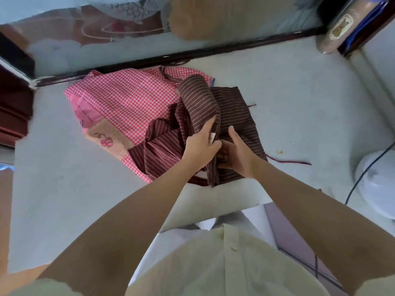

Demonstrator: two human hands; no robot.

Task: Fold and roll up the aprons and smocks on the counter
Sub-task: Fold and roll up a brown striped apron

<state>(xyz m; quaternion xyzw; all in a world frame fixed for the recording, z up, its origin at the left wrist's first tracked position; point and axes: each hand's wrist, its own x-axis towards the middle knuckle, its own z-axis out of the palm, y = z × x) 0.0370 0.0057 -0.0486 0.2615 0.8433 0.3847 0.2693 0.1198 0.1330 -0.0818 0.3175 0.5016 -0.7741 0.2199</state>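
Soft even daylight — slight motion blur, wide-angle bending at edges

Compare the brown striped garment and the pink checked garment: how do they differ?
The brown striped garment has thin pale stripes; the pink checked garment has small checks. The brown one is bunched and held by the left hand and right hand; the pink one lies spread, untouched. Both are on the counter, the brown overlapping the pink.

- Domestic setting, likely a home; exact room unclear.
- Pale counter [299, 82] against far frosted window [64, 50], etched pattern, dark frame.
- White appliance base [378, 189] with black cord [359, 178] at right.
- Household linens on counter: pink gingham apron [128, 97] with cartoon patch, brown striped apron [235, 112].
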